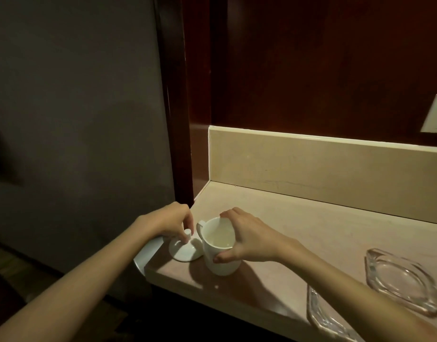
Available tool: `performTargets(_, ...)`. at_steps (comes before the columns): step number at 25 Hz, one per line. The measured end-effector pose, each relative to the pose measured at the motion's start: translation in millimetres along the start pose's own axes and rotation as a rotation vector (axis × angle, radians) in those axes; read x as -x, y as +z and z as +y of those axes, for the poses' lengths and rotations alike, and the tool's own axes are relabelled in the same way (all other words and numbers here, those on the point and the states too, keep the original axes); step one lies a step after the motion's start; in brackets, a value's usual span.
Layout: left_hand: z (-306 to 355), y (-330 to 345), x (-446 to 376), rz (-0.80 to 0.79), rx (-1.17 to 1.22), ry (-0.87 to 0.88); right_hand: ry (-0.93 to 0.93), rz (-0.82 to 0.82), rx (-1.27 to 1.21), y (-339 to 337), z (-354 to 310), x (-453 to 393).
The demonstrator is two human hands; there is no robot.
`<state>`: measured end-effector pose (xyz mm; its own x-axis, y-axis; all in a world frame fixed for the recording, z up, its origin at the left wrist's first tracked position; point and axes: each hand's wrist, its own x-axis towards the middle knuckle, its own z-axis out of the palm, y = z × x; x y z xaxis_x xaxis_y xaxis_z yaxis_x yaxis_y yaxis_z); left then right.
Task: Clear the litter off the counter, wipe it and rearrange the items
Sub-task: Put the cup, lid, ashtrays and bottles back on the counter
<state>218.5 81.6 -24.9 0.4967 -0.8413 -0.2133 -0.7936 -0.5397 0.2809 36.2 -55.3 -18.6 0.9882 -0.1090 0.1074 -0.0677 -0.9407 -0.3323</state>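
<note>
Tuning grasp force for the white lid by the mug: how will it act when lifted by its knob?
The lid looks like glazed ceramic: probably rigid, and likely to chip if dropped on the stone counter. The left hand pinches only its small knob, so that grip may slip. It sits tilted near the counter's edge; a push could send it off.

Dim interior: grey wall (72,119) at left, dark red wood panelling (323,65) behind a beige stone upstand (311,169), white wall plate (435,114) at right
</note>
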Motion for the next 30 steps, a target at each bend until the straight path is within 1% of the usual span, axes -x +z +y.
performTargets(4,1.9,-12.4,-2.5,-0.008,-0.041,0.05,0.056,0.074,-0.038,-20.1,27.7,10.4)
performTargets(6,12.5,-31.2,-4.2,0.059,-0.011,0.081,0.108,0.141,-0.085,-39.5,48.1,22.5)
performTargets(9,49.2,-63.0,-17.4,0.184,0.067,0.163,0.217,0.24,-0.116,-73.0,80.8,48.8)
performTargets(11,84.7,-74.3,-35.3,0.223,0.08,0.235,0.3,0.3,-0.108,-95.2,103.7,72.1)
performTargets(14,146.3,-74.4,-68.1,0.248,0.103,0.37,0.444,0.354,-0.11,-123.0,140.9,114.1)
performTargets(17,222.4,-61.9,-101.1,0.225,0.107,0.524,0.599,0.377,-0.117,-142.3,183.2,168.6)
performTargets(20,301.4,-44.1,-125.1,0.201,0.085,0.679,0.699,0.385,-0.129,-149.8,221.2,221.5)
performTargets(23,370.6,-26.0,-139.9,0.186,0.077,0.792,0.766,0.372,-0.169,-153.1,250.6,259.1)
performTargets(26,433.2,-7.3,-149.3,0.163,0.043,0.865,0.802,0.354,-0.182,-158.6,276.6,284.8)
performTargets(30,487.6,17.4,-157.1,0.145,-0.02,0.935,0.795,0.321,-0.196,-162.4,297.5,300.3)
